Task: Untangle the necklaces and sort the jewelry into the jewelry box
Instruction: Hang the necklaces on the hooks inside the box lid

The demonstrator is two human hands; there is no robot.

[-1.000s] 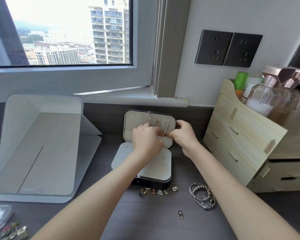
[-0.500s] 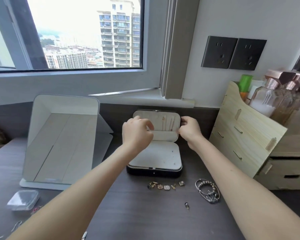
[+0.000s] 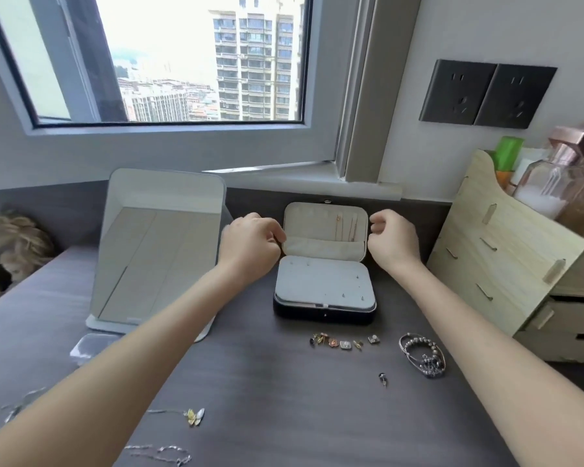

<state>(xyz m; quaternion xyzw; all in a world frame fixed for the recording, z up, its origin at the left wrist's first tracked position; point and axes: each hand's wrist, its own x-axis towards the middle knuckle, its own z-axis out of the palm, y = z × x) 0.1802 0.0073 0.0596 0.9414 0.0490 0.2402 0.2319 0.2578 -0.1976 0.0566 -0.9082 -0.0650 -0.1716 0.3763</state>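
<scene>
The dark desk (image 3: 284,399) carries an open jewelry box (image 3: 324,288), mirror (image 3: 159,251), earrings (image 3: 344,342), bracelets (image 3: 422,355), necklaces (image 3: 193,416), wooden organizer (image 3: 506,257).

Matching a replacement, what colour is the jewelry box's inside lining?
Cream, off-white lining in the jewelry box; best seen in the head view.

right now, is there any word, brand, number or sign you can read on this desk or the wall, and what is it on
No text can be read anywhere in this view.
On the mirror: a faint mark on its base, too small and blurred to read.
On the bottles: no label can be made out.
On the jewelry box and the wall sockets: no writing shows.
</scene>
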